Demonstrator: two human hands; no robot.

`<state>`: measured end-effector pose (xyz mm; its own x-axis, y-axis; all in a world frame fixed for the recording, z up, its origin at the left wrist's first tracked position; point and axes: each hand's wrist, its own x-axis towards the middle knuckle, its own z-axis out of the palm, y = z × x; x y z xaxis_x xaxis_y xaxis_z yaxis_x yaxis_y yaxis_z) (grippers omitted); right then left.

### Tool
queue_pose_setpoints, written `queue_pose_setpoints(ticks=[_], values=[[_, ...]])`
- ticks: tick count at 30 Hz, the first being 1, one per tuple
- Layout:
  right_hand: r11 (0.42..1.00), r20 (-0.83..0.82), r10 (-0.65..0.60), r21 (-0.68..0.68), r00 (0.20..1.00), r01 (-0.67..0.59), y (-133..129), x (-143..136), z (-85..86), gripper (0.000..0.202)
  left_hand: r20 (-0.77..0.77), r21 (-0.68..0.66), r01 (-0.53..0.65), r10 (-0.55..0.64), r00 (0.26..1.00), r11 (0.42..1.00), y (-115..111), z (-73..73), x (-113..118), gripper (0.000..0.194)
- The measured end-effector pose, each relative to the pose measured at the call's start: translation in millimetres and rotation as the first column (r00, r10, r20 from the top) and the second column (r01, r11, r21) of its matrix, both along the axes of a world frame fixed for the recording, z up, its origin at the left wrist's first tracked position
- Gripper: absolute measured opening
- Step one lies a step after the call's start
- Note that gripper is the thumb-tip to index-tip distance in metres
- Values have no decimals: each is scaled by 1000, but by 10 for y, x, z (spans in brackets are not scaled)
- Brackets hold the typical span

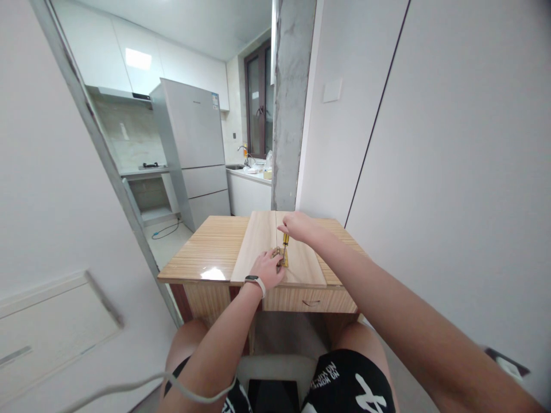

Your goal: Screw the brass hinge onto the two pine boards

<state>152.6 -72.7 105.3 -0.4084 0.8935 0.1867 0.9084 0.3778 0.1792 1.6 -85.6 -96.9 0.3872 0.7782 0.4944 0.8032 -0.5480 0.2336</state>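
My right hand point(298, 226) is closed round the top of a yellow-handled screwdriver point(286, 240), which stands nearly upright. Its tip points down at a small brass-coloured metal piece point(284, 259), a hinge or latch by its look, lying on pale wooden boards point(253, 246). My left hand point(267, 269), with a banded watch on the wrist, rests on the boards beside the metal piece, its fingers spread and touching it. The fingers partly cover the piece, and the exact contact of the tip is too small to make out.
The boards lie across a striped wooden desk point(206, 246) with a drawer point(293, 299) at the front. A white cable point(146, 380) crosses over my left forearm. Behind the desk stand a grey pillar point(293, 115) and a fridge point(196, 126).
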Motion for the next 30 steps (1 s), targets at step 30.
queue_pose_setpoints(ticks=[30], values=[[997,6,-16,-79,1000,16,-24,-54,43,39,15,-60,-26,27,1000,998,-25,42,16,32]])
